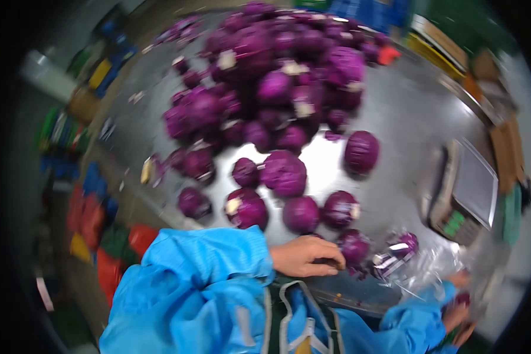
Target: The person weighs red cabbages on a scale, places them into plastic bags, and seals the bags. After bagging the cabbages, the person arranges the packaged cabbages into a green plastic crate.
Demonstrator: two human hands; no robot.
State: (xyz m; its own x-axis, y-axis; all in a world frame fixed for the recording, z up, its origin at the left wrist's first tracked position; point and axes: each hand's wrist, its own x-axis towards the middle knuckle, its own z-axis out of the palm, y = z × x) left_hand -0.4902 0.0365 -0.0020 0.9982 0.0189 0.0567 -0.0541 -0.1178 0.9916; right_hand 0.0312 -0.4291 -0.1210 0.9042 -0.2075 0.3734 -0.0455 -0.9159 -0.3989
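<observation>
My left hand is over the table's near edge, palm down, fingers curled together. A dark gap shows between thumb and fingers; what they hold, if anything, cannot be made out. Just right of its fingertips sits a purple cabbage. My right hand, blurred at the lower right, is closed round another purple cabbage, which is partly hidden. Between the hands lie a cabbage with shiny wrap and crumpled clear plastic. Several loose cabbages stand beyond my left hand.
A large heap of purple cabbages covers the far part of the metal table. A scale with a green display stands at the right, near cardboard. Red bags and coloured crates lie on the left beyond the table.
</observation>
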